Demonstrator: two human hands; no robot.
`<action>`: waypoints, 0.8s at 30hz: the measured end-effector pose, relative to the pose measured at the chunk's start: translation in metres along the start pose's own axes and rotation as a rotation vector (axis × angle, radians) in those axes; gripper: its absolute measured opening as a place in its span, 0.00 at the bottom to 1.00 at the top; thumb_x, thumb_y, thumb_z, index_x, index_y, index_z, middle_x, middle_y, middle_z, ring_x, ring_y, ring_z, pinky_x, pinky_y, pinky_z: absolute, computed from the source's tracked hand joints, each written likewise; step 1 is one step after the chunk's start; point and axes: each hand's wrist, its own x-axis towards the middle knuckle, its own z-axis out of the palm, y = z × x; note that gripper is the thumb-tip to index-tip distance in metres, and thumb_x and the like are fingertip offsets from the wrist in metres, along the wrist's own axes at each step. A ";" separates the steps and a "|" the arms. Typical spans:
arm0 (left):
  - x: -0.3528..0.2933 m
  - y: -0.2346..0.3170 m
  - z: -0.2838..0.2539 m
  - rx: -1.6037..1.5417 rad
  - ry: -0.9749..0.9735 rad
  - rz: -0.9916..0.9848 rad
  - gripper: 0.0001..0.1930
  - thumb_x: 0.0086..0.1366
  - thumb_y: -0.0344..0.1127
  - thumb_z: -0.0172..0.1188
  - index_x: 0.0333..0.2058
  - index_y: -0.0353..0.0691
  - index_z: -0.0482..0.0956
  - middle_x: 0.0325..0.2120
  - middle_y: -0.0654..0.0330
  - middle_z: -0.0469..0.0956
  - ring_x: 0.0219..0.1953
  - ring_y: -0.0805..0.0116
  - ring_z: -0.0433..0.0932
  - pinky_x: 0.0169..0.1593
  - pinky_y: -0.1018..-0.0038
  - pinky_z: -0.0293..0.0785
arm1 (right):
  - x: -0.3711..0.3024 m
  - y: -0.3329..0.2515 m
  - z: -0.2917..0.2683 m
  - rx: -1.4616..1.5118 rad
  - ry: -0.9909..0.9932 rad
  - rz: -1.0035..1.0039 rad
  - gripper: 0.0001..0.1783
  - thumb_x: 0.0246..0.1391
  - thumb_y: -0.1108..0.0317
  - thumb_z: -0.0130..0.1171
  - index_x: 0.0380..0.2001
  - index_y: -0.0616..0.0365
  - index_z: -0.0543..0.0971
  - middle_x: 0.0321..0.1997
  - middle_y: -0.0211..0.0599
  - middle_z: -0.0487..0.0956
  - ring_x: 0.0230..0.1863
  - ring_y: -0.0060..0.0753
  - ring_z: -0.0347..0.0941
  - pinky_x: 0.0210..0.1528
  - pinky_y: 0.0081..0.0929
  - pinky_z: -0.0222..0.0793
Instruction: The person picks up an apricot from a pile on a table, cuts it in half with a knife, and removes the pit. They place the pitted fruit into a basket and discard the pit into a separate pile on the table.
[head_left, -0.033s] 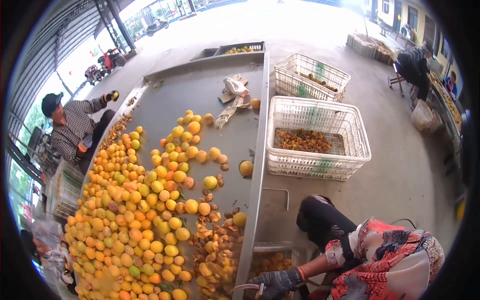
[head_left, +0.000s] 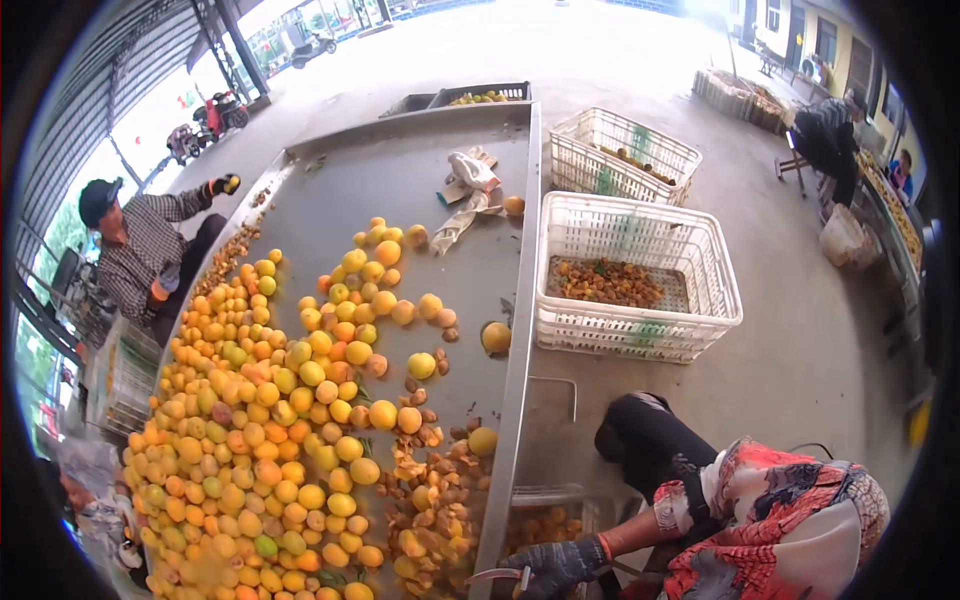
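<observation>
Gloved in dark grey, my right hand [head_left: 560, 566] is at the table's near right edge, its fingers closed round a thin, pale curved tool [head_left: 496, 574] whose exact kind I cannot make out. My left hand does not show. Many yellow-orange apricots [head_left: 250, 450] are heaped across the left and near part of the grey metal table [head_left: 400, 150]. Brownish split fruit pieces [head_left: 440, 505] form a pile closest to my right hand. Beside the table, under that hand, a crate [head_left: 590, 508] holds more orange-brown pieces. A crumpled pair of whitish gloves [head_left: 468, 195] lies farther up the tabletop.
White plastic crates [head_left: 635, 335] [head_left: 690, 160] stand on the floor right of the table, with fruit pieces inside. Black crates [head_left: 515, 92] sit past its far end. A checked-shirt worker [head_left: 130, 250] sits at left, fruit in one gloved hand. Another person [head_left: 825, 130] bends at a far-right table.
The view has shifted very slightly. My right hand keeps its place and its hold on the curved tool, and the fruit lies as before.
</observation>
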 end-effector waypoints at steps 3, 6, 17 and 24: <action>0.031 0.008 0.020 -0.008 -0.027 -0.077 0.17 0.61 0.47 0.45 0.40 0.41 0.70 0.35 0.60 0.70 0.37 0.65 0.69 0.44 0.67 0.68 | 0.024 -0.012 -0.022 0.094 0.048 0.081 0.18 0.40 0.59 0.60 0.34 0.57 0.74 0.25 0.44 0.74 0.27 0.42 0.71 0.28 0.32 0.65; 0.031 0.038 0.046 0.019 -0.082 -0.157 0.17 0.61 0.48 0.45 0.41 0.41 0.70 0.35 0.60 0.70 0.37 0.64 0.69 0.45 0.67 0.68 | 0.016 -0.043 -0.027 0.218 0.119 0.127 0.18 0.40 0.59 0.60 0.35 0.57 0.74 0.26 0.44 0.74 0.27 0.41 0.71 0.29 0.32 0.66; -0.141 0.260 0.145 -0.247 -0.209 -0.646 0.21 0.61 0.53 0.40 0.37 0.42 0.71 0.36 0.57 0.71 0.38 0.62 0.70 0.45 0.69 0.67 | -0.160 -0.241 0.088 -0.465 0.218 -0.101 0.26 0.43 0.60 0.58 0.48 0.52 0.68 0.42 0.48 0.72 0.42 0.41 0.70 0.40 0.26 0.67; -0.259 0.359 0.174 -0.083 -0.325 -0.550 0.21 0.60 0.54 0.40 0.37 0.42 0.71 0.36 0.57 0.71 0.37 0.61 0.70 0.43 0.69 0.68 | -0.271 -0.343 0.170 -0.400 0.355 -0.177 0.25 0.42 0.63 0.58 0.47 0.53 0.69 0.41 0.44 0.73 0.42 0.38 0.70 0.41 0.27 0.67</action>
